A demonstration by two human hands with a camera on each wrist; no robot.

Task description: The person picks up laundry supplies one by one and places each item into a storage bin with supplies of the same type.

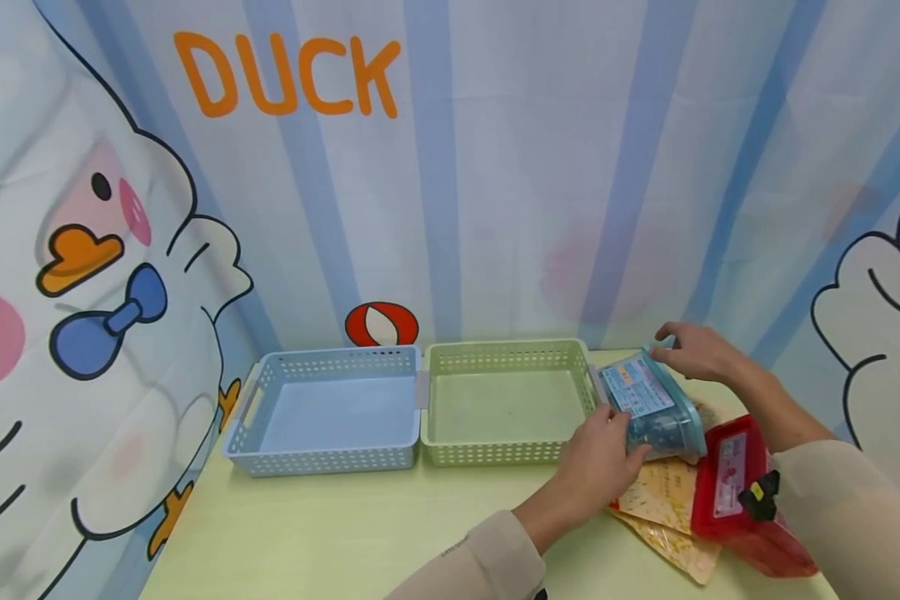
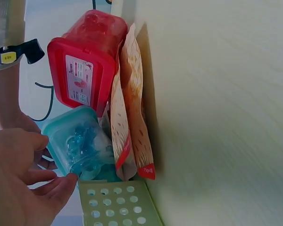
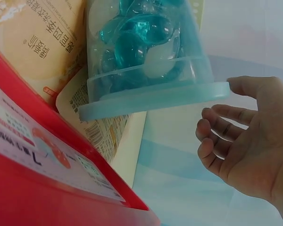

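Note:
A clear tub with a light-blue lid (image 1: 671, 404), with teal and white gel pods inside, lies tilted on its side over flat pouches, right of the green basket (image 1: 506, 404). My left hand (image 1: 600, 458) grips its lower left end, fingers on one side and thumb on the other. In the left wrist view the left fingertips (image 2: 68, 181) press at the tub's edge. My right hand (image 1: 693, 350) is at the far upper corner. In the right wrist view its thumb touches the lid's rim (image 3: 212, 92), the other fingers loosely bent and off the tub.
A red tub (image 1: 731, 479) with a white label leans beside the right forearm. Beige pouches (image 1: 660, 496) lie under the tubs. A blue basket (image 1: 337, 412) stands left of the green one, on a pale yellow table (image 1: 307, 533). A printed curtain (image 1: 517, 167) hangs behind.

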